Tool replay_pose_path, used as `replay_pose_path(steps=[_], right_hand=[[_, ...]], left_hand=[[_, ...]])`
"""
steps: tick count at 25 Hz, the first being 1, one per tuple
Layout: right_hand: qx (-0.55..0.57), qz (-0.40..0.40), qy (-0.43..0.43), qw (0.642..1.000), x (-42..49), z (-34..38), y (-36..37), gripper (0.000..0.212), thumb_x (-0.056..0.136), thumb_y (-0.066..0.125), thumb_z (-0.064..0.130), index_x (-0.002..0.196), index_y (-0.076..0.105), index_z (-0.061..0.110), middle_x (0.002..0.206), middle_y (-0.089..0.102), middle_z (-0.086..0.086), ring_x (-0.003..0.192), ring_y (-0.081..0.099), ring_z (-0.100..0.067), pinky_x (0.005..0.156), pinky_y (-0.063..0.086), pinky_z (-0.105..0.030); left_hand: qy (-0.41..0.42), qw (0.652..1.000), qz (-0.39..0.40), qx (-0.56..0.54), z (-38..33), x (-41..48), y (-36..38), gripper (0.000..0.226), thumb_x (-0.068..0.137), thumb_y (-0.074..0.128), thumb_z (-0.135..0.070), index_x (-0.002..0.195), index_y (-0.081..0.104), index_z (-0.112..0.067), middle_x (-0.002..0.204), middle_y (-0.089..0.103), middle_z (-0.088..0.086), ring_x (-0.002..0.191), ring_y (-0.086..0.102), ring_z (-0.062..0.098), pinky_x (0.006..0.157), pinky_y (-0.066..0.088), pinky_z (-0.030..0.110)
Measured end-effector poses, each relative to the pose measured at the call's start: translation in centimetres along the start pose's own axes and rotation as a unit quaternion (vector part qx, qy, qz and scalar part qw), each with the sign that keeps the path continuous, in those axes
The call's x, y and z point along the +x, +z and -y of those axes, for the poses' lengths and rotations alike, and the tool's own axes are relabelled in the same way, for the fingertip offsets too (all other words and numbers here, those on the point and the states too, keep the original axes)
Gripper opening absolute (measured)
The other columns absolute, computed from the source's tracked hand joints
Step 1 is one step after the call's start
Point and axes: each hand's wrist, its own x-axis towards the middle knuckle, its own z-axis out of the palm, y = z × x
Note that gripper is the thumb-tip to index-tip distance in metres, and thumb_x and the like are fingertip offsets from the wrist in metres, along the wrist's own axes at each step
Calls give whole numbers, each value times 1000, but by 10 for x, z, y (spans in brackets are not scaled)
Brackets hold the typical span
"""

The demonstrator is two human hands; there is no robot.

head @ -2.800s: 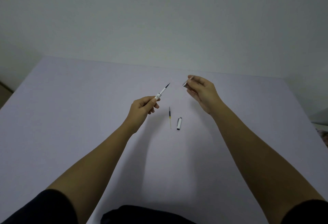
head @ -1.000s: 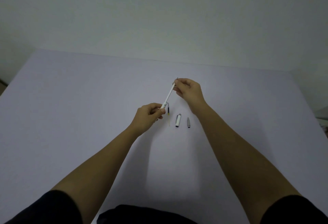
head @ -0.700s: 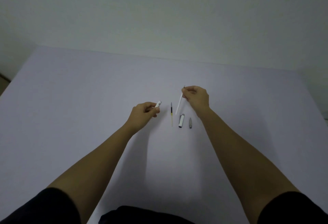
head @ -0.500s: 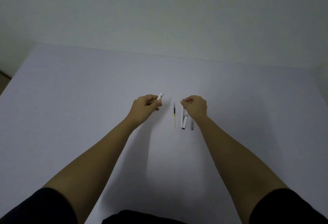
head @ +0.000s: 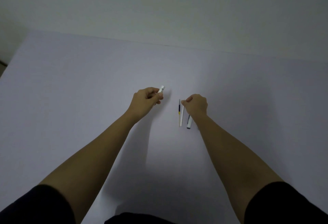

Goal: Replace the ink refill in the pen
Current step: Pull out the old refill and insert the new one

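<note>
Head view: left hand (head: 146, 101) grips the pen tube (head: 161, 89); right hand (head: 196, 105) pinches a white refill (head: 182, 115) lying beside another refill (head: 179, 112) on the tabletop (head: 71, 99).

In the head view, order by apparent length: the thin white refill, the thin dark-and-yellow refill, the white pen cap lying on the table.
1-2. Thin white refill and thin dark-and-yellow refill: too alike to rank.
3. White pen cap, partly hidden by the right hand.

White pen barrel (head: 161, 89), white refill (head: 182, 115), dark-and-yellow refill (head: 179, 111), pale lilac table (head: 88, 81).
</note>
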Motion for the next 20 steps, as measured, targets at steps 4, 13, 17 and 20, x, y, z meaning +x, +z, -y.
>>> replay_pose_path(steps=[4, 13, 17, 20], right_hand=[[5, -1, -14, 1000, -6, 1, 3, 20, 82, 69, 21, 86, 70, 2, 93, 72, -12, 90, 66, -28, 70, 44, -25], [-84, 34, -45, 995, -27, 17, 24, 16, 84, 62, 12, 88, 71, -1, 87, 72, -17, 81, 68, -29, 60, 44, -25], [-127, 37, -62, 989, -32, 30, 35, 14, 87, 57, 9, 87, 66, -1, 91, 71, -17, 83, 66, -28, 59, 39, -25], [-169, 34, -77, 982, -37, 38, 42, 15, 91, 57, 14, 90, 64, 1, 95, 69, -14, 86, 66, -26, 60, 39, -26]], left_hand=[[4, 1000, 4, -3, -2, 2, 6, 21, 90, 57, -27, 106, 65, -16, 89, 72, -1, 72, 66, 3, 58, 46, 7], [4, 1000, 3, -10, -2, -1, 7, 13, 89, 58, -29, 100, 64, -24, 84, 71, -9, 69, 66, -3, 63, 47, 13], [-5, 1000, -9, -5, 3, -1, 0, 20, 90, 57, -28, 105, 65, -18, 85, 71, -6, 73, 66, 3, 65, 46, 15], [-9, 1000, -20, -1, 5, -2, -8, 22, 91, 56, -27, 107, 65, -16, 89, 71, -1, 75, 66, 6, 66, 47, 16]])
